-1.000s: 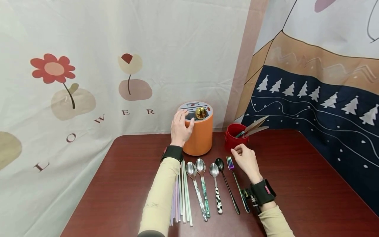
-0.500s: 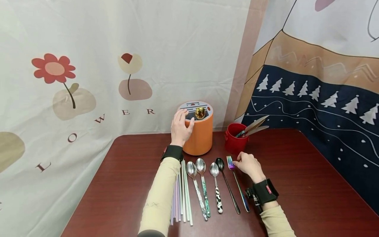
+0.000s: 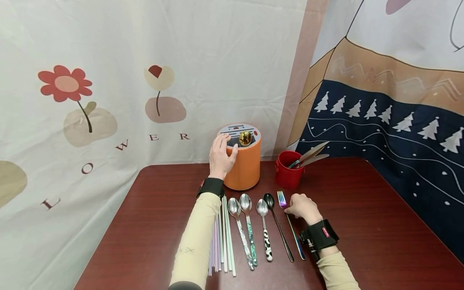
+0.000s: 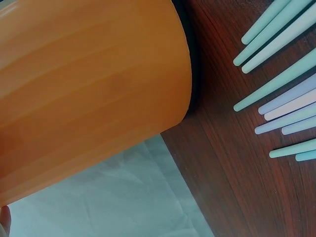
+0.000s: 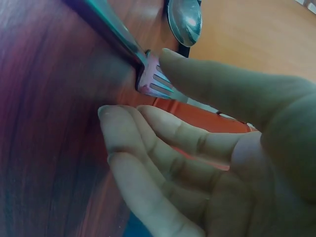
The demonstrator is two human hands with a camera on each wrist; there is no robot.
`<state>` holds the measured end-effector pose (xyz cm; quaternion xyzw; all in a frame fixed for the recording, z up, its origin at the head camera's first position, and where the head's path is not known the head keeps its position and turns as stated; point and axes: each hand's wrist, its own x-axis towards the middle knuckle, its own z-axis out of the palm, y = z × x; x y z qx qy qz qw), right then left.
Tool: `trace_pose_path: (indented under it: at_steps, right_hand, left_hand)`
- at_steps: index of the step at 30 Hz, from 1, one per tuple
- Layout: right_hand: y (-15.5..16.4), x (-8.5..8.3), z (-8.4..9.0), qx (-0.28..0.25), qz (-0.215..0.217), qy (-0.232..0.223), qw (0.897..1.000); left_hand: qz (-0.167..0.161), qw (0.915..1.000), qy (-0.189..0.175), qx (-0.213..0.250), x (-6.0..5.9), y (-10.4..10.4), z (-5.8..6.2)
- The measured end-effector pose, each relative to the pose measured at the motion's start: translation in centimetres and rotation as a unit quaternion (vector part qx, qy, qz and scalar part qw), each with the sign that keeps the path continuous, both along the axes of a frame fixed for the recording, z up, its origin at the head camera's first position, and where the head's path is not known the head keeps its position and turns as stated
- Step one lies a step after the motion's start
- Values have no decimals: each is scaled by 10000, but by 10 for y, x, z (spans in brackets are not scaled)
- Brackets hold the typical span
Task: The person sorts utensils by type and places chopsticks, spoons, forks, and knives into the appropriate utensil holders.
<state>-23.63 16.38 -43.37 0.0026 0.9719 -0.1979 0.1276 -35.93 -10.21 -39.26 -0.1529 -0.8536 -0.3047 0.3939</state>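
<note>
My left hand rests on the left side of an orange cylindrical canister, fingers at its upper rim and thumb on its front. A gold ball sits on the canister's patterned top. In the left wrist view the canister's orange wall fills much of the picture, with only a fingertip showing. My right hand is low over the table beside an iridescent fork. In the right wrist view its thumb and bent fingers stand apart near the fork's head, not closed on it.
Left of the fork lie a black spoon, a cow-print-handled spoon, two more spoons and several pastel chopsticks. A red bucket with several knives stands behind. Curtains back the table.
My right hand has come down and toward me, from in front of the red bucket to beside the fork. My left hand stays on the canister.
</note>
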Motion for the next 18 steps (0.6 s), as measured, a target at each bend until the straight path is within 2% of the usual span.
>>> trace_pose_path:
  at_steps: [18]
  right_hand:
    - [-11,-3,-6,111,222,-306,9992]
  left_hand:
    - [23,9999,128,8,0,0,-1]
